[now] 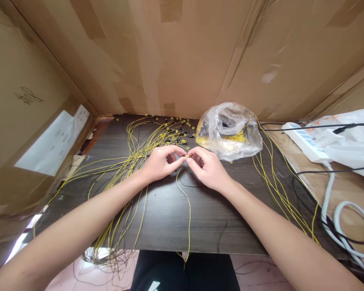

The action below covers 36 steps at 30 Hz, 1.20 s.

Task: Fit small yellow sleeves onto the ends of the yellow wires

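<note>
My left hand [162,162] and my right hand [206,166] meet fingertip to fingertip above the middle of the dark table. The left thumb and fingers pinch the end of a thin yellow wire [189,210], which hangs down past the table's front edge. A thin black wire [188,185] also runs from under the fingers. Between both sets of fingertips shows a small yellow piece [187,156], pinched by the right thumb and index finger. Its exact shape is mostly hidden. Just beyond the hands lie several black wire ends [185,143] among small yellow pieces [188,121].
A bundle of yellow and black wires [112,210] spreads over the left of the dark table [164,218] and hangs off its front. A clear plastic bag [230,149] holds yellow pieces. More yellow wires [273,186] and a white power strip [306,141] lie right. Cardboard walls [185,60] enclose the table.
</note>
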Tool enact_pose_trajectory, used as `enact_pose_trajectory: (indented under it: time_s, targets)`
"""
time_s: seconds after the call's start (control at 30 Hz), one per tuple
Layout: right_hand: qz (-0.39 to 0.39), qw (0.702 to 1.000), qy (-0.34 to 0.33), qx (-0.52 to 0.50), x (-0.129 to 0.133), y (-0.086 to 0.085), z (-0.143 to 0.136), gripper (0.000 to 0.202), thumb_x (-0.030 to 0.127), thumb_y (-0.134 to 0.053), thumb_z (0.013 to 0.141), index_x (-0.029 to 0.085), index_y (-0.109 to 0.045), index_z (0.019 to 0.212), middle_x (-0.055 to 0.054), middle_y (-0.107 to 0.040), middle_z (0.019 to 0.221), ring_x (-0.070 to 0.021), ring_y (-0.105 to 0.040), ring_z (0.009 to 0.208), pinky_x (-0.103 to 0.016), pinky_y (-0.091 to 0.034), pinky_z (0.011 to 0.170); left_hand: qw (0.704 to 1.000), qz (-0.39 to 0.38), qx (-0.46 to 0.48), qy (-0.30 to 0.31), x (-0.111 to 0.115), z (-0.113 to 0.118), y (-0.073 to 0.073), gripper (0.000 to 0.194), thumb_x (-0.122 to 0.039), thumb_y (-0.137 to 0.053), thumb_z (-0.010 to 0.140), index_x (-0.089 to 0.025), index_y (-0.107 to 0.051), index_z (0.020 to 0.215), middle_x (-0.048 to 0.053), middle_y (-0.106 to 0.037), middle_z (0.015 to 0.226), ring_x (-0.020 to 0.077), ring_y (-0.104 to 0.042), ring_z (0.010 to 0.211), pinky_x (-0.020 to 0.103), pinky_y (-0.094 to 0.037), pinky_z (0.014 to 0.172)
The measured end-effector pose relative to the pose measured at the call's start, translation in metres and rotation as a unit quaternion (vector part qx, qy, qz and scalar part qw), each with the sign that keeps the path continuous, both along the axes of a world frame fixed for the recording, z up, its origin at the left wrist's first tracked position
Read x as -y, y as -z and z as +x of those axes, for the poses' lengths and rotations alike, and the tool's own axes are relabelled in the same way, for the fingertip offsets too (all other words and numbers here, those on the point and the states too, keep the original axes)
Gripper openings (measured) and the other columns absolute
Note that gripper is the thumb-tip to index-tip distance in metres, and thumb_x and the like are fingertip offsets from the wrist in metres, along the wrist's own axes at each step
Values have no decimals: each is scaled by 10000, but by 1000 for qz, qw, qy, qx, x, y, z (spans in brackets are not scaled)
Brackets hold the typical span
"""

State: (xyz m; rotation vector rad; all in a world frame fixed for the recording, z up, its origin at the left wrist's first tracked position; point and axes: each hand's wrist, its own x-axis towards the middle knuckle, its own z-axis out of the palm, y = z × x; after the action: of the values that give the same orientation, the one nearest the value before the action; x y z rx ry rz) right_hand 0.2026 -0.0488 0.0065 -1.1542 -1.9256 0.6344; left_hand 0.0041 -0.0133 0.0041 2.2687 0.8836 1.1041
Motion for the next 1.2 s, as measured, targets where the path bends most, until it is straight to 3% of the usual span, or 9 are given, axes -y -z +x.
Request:
enact_pose_trajectory:
  time_s: [0.13, 0.33, 0.53, 0.63, 0.87, 1.2]
  targets:
    - [-14, 1000, -23, 11, 0, -3, 2, 160, 284, -524, 991, 190, -622, 907, -16, -631, 819, -148, -542, 698, -285, -403, 658, 1000, 23, 5, 5, 0, 0, 0, 110, -205, -705, 895, -150, -745, 981, 26, -765, 847, 73, -632, 586, 182, -541, 595]
    - [-27, 998, -39, 27, -2, -4, 3, 357, 317, -398, 1046, 197, -523, 733, -10, -583, 715, -155, -538, 689, -293, -378, 672, 999, 39, -1, 12, 2, 0, 0, 103, -209, -698, 900, -156, -735, 980, 31, -760, 876, 79, -638, 619, 191, -544, 612]
    - [-26, 999, -31, -1, 1, -5, 2, 207, 334, -460, 1019, 198, -580, 919, -26, -638, 837, -160, -558, 722, -291, -406, 674, 997, -68, 24, 9, 6, 3, -7, 130, -262, -714, 878, -161, -734, 958, 10, -747, 787, 67, -597, 515, 172, -490, 505]
    - [-16, 1000, -20, -14, 1, -7, 2, 176, 328, -493, 996, 200, -560, 896, -13, -607, 785, -149, -522, 663, -283, -391, 628, 995, -98, 33, 6, 8, 5, -9, 138, -272, -723, 877, -163, -743, 959, 10, -749, 780, 65, -582, 494, 169, -466, 479]
    - [-82, 995, -41, -30, -1, -3, 1, 391, 405, -373, 1050, 205, -517, 746, 8, -529, 651, -147, -513, 630, -283, -380, 619, 1000, 1, 11, 7, 10, 4, -5, 77, -197, -718, 873, -163, -734, 940, 26, -764, 865, 87, -638, 604, 200, -537, 604]
    - [-50, 998, -33, -11, -2, 0, 2, 446, 511, -362, 1059, 217, -491, 749, 2, -530, 659, -155, -511, 635, -285, -382, 621, 997, -54, 44, 16, 5, 4, -1, 130, -214, -729, 881, -185, -805, 983, 37, -774, 807, 97, -640, 586, 206, -516, 563]
